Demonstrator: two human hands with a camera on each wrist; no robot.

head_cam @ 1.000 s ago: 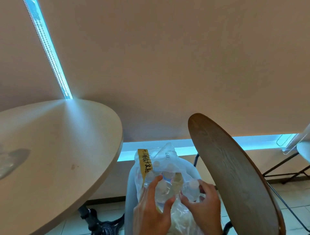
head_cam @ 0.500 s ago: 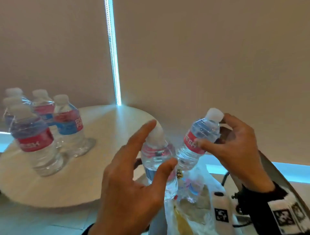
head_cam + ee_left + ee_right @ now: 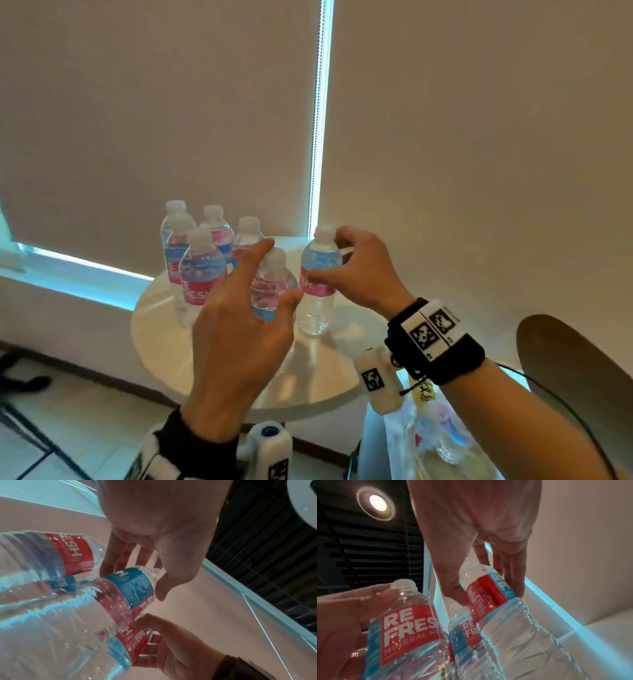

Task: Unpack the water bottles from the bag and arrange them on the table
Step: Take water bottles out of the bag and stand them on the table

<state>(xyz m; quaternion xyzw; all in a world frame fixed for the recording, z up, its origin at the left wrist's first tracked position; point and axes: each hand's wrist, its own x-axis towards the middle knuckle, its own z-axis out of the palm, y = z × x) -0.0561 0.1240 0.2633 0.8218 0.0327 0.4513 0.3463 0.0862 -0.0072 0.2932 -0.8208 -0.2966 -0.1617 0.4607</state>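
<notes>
- Head view: a round white table [image 3: 164, 329] stands near the window blinds [image 3: 137, 102], and a group of water bottles [image 3: 200, 270] stands upright on its far left part.
- A clear plastic bag [image 3: 442, 438] sits low at the near right, beside the table, with bottles inside.
- The left hand [image 3: 239, 329] grips one bottle [image 3: 272, 291] around the shoulder, thumb and fingers curled on it.
- The right hand [image 3: 359, 270] pinches a second bottle [image 3: 318, 284], just right of the first, fingers clamped near its cap.
</notes>
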